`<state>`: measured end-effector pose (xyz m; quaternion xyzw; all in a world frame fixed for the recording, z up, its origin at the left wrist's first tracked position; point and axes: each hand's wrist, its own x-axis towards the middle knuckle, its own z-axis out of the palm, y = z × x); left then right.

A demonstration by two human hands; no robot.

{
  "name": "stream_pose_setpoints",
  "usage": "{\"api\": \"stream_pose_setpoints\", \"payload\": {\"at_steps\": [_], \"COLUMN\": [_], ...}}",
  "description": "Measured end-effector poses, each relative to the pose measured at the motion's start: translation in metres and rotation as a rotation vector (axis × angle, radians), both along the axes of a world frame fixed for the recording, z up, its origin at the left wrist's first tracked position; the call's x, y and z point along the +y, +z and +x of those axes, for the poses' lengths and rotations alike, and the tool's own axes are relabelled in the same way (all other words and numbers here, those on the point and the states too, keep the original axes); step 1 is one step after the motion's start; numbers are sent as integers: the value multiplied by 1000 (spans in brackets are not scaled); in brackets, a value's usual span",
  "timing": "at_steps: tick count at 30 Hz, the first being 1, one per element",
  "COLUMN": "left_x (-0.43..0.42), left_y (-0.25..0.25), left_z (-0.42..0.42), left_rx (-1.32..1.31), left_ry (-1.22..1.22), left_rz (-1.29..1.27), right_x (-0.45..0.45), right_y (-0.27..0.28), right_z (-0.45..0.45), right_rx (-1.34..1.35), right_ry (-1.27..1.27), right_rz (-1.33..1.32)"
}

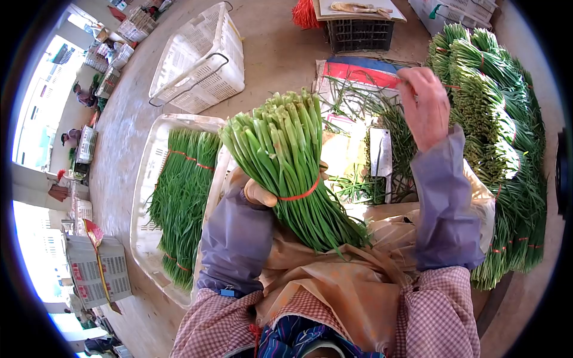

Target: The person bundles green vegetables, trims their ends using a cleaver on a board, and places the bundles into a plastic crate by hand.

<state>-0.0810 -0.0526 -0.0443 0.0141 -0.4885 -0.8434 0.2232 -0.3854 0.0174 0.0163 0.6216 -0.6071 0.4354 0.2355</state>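
Left of the cleaver (381, 154), the left hand (260, 194) wraps the green bundle (286, 158); right of it, the right hand (426, 107) bends, pinch indiscernible.

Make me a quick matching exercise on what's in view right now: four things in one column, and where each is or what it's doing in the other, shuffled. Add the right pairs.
Things
1. left hand
2. right hand
3. cleaver
4. black crate

Places and states
A. lying by loose green leaves
B. beneath a pale board
C. raised, close to the stacked bundles
D. holding the green bundle with a red band

Pairs: 1-D, 2-C, 3-A, 4-B
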Motion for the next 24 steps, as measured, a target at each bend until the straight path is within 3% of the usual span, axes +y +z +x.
{"api": "stream_pose_setpoints", "payload": {"at_steps": [1, 3, 4, 5, 8, 11, 14, 15, 16, 18, 20, 22, 24], "left_x": [2, -7, -10, -8, -9, -12, -9, -5, -5, -8, -10, -9, -7], "left_y": [0, -5, -7, -5, -20, -16, -19, -21, -27, -36, -31, -26, -20], "left_z": [0, 2, 2, -3, 5, 5, 2, -1, -5, 0, -2, -6, -10], "left_rx": [-5, -28, -43, -3, -12, -20, -47, -39, 0, -47, -78, -111, -137], "left_ry": [43, -99, -173, -98, 19, -18, -60, -60, -96, -66, -26, -6, 11], "left_rz": [21, -17, -35, -54, -95, -149, -88, -31, -6, -40, -69, -99, -136], "right_x": [8, 33, 42, 49, 45, 39, 47, 52, 50, 49, 55, 51, 53], "right_y": [2, -6, -16, -13, -40, -50, -30, -26, -26, -19, 7, 5, 17], "right_z": [4, 48, 67, 81, 108, 108, 102, 92, 78, 51, 62, 80, 95], "right_rx": [-36, -578, -660, -685, -705, -496, -802, -1093, -1298, -1403, -1092, -673, -498], "right_ry": [58, 452, 577, 649, 558, 528, 626, 617, 777, 1005, 644, 563, 507], "right_rz": [63, 298, 348, 404, 270, 167, 345, 410, 192, 6, 235, 164, 97]}}
